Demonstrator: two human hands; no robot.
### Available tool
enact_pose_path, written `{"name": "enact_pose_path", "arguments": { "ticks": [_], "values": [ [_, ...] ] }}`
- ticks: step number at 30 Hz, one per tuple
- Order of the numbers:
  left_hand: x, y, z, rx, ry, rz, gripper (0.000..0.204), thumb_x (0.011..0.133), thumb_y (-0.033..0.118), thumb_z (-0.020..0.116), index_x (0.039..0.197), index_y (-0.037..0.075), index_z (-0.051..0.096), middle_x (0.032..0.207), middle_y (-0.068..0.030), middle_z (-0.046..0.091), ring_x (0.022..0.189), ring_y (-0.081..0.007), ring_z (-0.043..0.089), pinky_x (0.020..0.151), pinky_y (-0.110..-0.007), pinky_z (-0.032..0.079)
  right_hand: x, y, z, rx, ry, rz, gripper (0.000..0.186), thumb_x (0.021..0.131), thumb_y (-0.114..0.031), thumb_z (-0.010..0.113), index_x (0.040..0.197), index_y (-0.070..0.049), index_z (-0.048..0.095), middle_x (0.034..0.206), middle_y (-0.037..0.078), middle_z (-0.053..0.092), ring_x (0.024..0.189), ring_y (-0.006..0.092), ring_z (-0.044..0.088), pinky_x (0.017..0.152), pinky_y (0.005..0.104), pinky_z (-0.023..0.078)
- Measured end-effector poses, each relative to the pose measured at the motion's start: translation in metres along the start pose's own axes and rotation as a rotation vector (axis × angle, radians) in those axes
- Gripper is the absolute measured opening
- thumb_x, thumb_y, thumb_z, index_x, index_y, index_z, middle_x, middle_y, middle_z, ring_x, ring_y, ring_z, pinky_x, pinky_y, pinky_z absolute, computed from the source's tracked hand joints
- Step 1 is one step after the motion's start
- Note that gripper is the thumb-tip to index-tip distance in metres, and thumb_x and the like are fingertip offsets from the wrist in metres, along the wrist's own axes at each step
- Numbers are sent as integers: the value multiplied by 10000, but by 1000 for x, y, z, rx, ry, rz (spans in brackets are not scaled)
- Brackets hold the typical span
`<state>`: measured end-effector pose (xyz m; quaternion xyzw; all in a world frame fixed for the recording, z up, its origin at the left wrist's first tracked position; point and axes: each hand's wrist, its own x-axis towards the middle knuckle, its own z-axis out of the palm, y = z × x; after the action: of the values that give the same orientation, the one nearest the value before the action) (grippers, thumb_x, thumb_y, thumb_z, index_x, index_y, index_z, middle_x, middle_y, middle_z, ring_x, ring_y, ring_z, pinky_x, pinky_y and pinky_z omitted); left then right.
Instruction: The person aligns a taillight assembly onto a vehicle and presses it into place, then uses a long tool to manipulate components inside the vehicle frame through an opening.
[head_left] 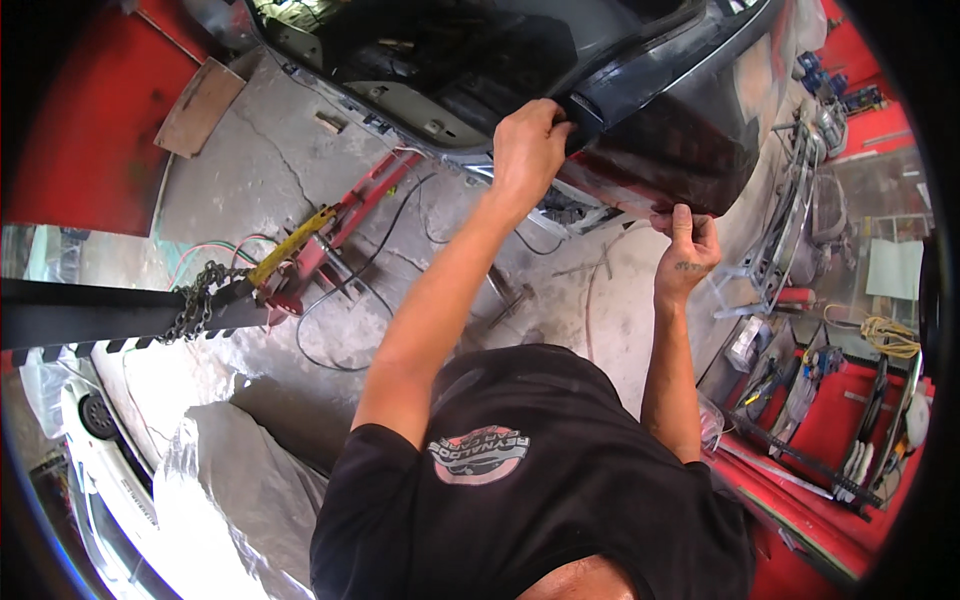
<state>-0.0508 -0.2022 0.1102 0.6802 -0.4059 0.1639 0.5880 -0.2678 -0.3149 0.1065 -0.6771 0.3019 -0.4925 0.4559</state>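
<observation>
In front of me is a dark car body (470, 75) with an open aperture at its left. My left hand (530, 145) has its fingers curled over the black trim (590, 118) at the corner of the opening. Its fingertips are partly hidden. To the right, my right hand (688, 238) pinches the lower edge of a glossy dark body panel (670, 150), thumb on the outer side and fingers partly hidden at the edge. The panel shows reddish reflections and a dull, scuffed area toward its right.
At left, a red frame-pulling stand (340, 225) with a yellow part, a chain (200, 300) and a black toothed beam (100, 310) stands on concrete. Cables lie across the floor. A red tool cart (860, 400) is at right; a plastic-covered object (230, 500) and a white car (105, 440) sit lower left.
</observation>
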Motion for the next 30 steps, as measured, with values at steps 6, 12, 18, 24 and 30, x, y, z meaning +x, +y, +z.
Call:
{"name": "enact_pose_path", "arguments": {
  "ticks": [6,12,18,24,30],
  "values": [
    [-5,16,-6,-151,-93,-517,208,851,143,755,926,-50,733,709,-182,676,627,-210,615,634,-362,487,-1,7,-5,-24,-9,-10,254,1003,-164,671,831,9,602,751,117,712,676,163,683,682,304,582],
    [0,-4,-4,28,-44,-168,109,814,75,713,867,-20,727,801,-198,693,726,-363,676,679,-397,515,1,9,-2,-53,-13,-20,257,1003,-165,669,826,7,600,757,123,714,679,167,685,679,303,581],
    [-4,-3,-15,-198,-128,-212,49,907,29,624,945,4,639,776,-141,579,652,-280,613,604,-417,500,-1,1,1,41,8,-14,264,1004,-164,666,816,7,596,752,129,712,675,175,685,680,305,581],
    [-106,-87,-33,-1348,526,-1432,181,963,-42,454,1120,-77,538,1118,-188,570,1002,-344,614,1043,-516,499,-3,-3,5,46,-2,-3,268,1003,-155,665,800,5,594,741,125,705,665,180,679,685,315,583],
    [-103,-47,-24,-1251,256,-1141,305,931,-97,405,1230,-111,461,1172,-225,575,1204,-428,602,1097,-527,467,-2,-2,4,41,-24,-24,268,1004,-153,663,800,4,588,740,132,700,674,196,687,687,328,594]
  ]
}}
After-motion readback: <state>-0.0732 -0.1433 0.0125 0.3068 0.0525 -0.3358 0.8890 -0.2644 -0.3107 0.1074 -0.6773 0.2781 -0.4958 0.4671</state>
